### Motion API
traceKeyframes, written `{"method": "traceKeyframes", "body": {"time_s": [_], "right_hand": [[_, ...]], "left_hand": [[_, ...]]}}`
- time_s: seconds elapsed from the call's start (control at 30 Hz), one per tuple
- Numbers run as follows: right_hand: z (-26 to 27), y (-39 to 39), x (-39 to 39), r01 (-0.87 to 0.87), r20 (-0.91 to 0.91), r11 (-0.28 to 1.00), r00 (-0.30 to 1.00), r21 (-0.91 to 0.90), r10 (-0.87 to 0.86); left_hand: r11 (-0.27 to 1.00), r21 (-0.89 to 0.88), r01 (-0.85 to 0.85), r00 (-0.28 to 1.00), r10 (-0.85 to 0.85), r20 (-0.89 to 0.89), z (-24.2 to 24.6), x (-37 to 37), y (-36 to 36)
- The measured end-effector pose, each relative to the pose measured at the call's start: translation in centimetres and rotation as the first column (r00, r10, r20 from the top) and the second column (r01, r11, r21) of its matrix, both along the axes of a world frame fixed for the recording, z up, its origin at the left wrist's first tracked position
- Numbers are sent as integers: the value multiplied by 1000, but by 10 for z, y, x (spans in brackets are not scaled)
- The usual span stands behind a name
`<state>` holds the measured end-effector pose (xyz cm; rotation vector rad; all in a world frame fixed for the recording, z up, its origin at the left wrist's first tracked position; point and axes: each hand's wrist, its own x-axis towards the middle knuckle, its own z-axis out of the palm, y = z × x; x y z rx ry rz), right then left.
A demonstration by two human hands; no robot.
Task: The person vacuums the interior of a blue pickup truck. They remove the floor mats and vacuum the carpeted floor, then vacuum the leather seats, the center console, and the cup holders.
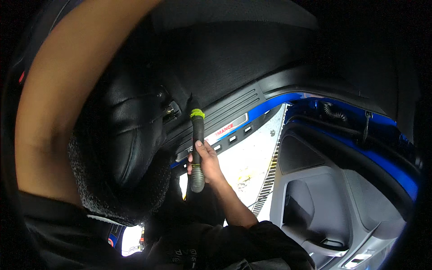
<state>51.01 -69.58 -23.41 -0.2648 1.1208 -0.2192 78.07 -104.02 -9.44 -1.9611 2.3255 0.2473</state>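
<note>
My right hand (208, 161) is closed around a dark vacuum hose (198, 131), its thumb lying along the near side. Yellow-green tape (197, 113) wraps the hose's far end, and a ribbed grey section (197, 180) hangs below my grip. Past the tape, the end of the hose is lost against the dark car floor. Beneath it runs a ribbed plastic door sill trim (233, 104) with a lettered scuff plate (224, 130). My left forearm (50, 111) arches up along the left side, but the left hand is out of view.
A black leather car seat (130, 145) stands at left, with a seat belt buckle or bracket (172, 110) by its edge. On the right, the open car door (317, 202) has a grey inner panel. Brightly lit ground (243, 168) shows between sill and door, with a striped floor grating (270, 179).
</note>
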Motion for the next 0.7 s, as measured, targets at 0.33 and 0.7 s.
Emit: {"method": "traceKeyframes", "body": {"time_s": [0.33, 0.7], "right_hand": [[-19, -101, 83, 702, -90, 650, 656, -290, -749], [-49, -166, 62, 841, 91, 493, 522, -223, -848]], "left_hand": [[974, 208, -91, 877, 177, -447, 30, 17, 41], [944, 315, -96, 893, 222, -392, 36, 15, 35]]}}
